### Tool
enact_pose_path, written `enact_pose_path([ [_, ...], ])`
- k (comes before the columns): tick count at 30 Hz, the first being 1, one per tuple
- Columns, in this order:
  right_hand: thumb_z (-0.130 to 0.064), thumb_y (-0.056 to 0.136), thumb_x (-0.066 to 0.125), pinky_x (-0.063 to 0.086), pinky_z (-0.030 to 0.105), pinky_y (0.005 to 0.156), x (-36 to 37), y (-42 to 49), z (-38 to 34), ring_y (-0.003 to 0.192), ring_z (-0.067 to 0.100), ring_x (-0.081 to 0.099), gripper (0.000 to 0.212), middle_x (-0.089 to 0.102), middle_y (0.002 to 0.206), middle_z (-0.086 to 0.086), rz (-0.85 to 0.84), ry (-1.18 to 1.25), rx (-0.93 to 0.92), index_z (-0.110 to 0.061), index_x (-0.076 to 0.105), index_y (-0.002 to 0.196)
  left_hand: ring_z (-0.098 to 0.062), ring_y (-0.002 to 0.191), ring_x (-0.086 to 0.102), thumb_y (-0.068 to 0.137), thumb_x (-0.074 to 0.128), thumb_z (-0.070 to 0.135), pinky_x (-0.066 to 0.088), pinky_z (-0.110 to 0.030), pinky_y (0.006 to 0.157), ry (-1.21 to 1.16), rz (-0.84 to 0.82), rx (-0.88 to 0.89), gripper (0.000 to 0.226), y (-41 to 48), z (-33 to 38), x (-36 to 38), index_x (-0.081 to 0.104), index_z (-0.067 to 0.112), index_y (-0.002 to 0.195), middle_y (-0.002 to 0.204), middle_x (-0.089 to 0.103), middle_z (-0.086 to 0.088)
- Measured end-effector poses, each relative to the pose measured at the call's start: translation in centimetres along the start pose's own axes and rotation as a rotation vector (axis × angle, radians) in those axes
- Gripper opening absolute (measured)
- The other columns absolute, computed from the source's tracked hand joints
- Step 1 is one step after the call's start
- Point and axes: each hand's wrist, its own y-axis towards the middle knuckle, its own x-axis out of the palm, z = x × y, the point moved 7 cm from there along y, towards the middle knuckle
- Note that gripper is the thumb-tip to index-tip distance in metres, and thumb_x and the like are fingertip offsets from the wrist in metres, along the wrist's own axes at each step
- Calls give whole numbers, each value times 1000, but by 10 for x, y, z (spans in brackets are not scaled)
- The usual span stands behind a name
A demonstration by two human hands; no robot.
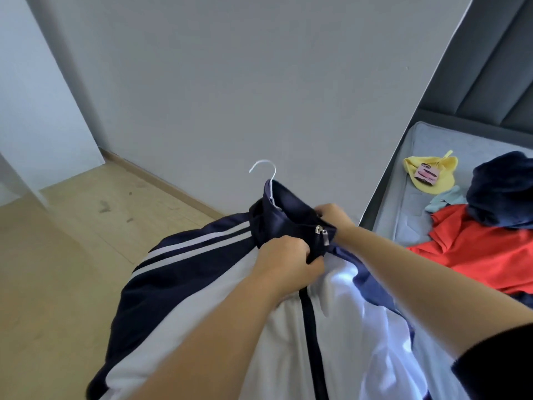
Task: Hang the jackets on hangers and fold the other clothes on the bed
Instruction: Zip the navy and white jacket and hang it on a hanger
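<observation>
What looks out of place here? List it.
Nothing is damaged. On the bed, a red shirt, a navy garment and a yellow cloth lie crumpled and unfolded. The floor shows dark smudges.

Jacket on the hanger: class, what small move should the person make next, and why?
Probably smooth the bunched collar down below the hanger hook, which already pokes out above it. The left hand and right hand both grip the collar beside the zip pull, so the jacket seems seated, only untidy at the neck.
</observation>
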Motion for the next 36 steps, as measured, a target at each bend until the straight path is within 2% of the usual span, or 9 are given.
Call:
enact_pose_path([
  [5,3,77,48,34,18,43,-59,-6,-34,54,13,45,28,52,55,0,145,188,-42,-16,58,59,-15,57,44,88,48,49,28,-28,51,47,138,-63,43,8,-3,-16,37,19,59,58,44,7],
  [11,-14,74,69,36,24,51,-155,-35,-106,53,14,46,21,52,49,-3,487,296,-230,-15,58,56,-22,103,47,89,49,31,43,-32,81,110,210,-7,17,37,3,-86,50,16,95,104,49,0],
  [15,-15,72,69,38,28,54,-262,-66,-186,58,20,50,19,57,56,2,812,412,-374,-15,56,57,-21,123,36,88,50,22,38,-32,99,113,320,-8,45,65,12,-185,41,18,132,133,36,0],
  [19,-19,76,66,40,30,54,-331,-102,-255,58,22,53,19,58,60,-1,1021,496,-548,-19,53,61,-18,127,37,88,49,21,38,-27,90,13,420,52,51,77,38,-271,34,24,136,140,34,4],
  [21,-16,83,57,33,31,50,-330,-100,-285,58,28,47,23,50,55,1,906,183,-559,-14,50,62,-18,125,41,90,50,23,40,-27,95,-32,389,28,50,77,45,-293,37,23,138,140,38,2],
  [23,-17,88,57,31,30,48,-312,-87,-296,59,29,46,28,46,55,4,688,-37,-478,-9,49,63,-21,104,54,90,50,22,45,-27,79,20,451,0,18,65,50,-314,57,18,106,113,54,-1],
  [27,-18,88,59,26,30,47,-314,-98,-285,57,29,42,37,42,52,4,863,106,-527,-11,42,56,-20,76,48,84,50,10,35,-29,61,107,799,119,23,19,46,-363,46,14,61,72,47,3],
  [32,-25,80,66,25,30,46,-317,-110,-272,50,22,33,41,37,47,3,880,236,-550,-11,40,51,-22,110,46,84,51,-3,35,-27,92,95,1202,181,30,-26,34,-428,60,8,110,114,56,-5],
  [36,-25,78,70,21,22,41,-308,-121,-270,41,11,27,48,30,38,-4,810,213,-635,-13,35,47,-25,129,39,96,47,15,29,-33,106,145,869,78,39,-1,28,-444,47,13,135,137,49,-5],
])
